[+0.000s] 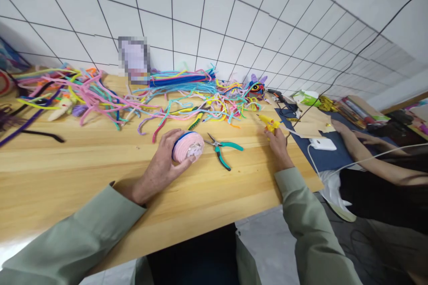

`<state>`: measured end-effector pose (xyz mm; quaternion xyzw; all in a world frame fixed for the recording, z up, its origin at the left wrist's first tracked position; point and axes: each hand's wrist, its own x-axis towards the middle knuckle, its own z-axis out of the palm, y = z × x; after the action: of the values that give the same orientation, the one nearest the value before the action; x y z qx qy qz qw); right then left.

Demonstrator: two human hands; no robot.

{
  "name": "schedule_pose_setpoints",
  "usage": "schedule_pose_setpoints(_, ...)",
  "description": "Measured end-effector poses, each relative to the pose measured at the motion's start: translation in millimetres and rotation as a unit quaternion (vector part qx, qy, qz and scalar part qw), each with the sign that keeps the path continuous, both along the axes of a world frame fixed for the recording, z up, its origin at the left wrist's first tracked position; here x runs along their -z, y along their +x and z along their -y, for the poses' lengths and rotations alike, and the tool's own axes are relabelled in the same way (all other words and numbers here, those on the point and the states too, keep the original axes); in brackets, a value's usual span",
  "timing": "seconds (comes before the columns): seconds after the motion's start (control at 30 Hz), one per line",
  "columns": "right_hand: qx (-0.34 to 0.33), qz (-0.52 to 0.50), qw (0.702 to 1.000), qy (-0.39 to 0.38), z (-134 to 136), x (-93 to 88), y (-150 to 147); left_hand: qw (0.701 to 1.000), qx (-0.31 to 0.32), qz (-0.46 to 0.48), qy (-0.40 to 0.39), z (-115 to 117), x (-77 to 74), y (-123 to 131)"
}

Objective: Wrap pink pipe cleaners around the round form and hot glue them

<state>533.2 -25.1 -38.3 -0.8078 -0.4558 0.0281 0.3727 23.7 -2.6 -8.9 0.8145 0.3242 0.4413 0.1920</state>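
Observation:
My left hand [167,160] is closed around a round pink piece [187,146] with a blue rim, which looks wound from fuzzy pipe cleaners. A whitish, shiny patch shows on its near face under my thumb. Over on the right, my right hand [279,146] grips a yellow glue gun [268,123] with its nozzle toward the left. Between the hands lie pliers [220,146] with teal handles, their jaws apart. Behind them is another tool with yellow and dark handles [195,121], partly among the pipe cleaners.
Loose pipe cleaners [96,93] in many colours spread along the back of the wooden table [83,178]. A bundle of blue ones [182,81] lies by the tiled wall, near a blurred upright panel [134,60]. Another person's arm [361,149] rests beside a white box [323,144] on the right.

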Motion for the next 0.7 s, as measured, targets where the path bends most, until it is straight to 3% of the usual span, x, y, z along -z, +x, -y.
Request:
schedule_pose_setpoints(0.17,0.045,0.011,0.999,-0.019,-0.3,-1.1,-2.1,1.0,-0.002,-0.004,-0.003,0.1,-0.3,-0.1)
schedule_pose_setpoints(0.7,0.07,0.063,0.995,-0.012,-2.1,-8.2,-4.9,1.0,0.0,-0.004,-0.002,0.0,0.8,-0.3)
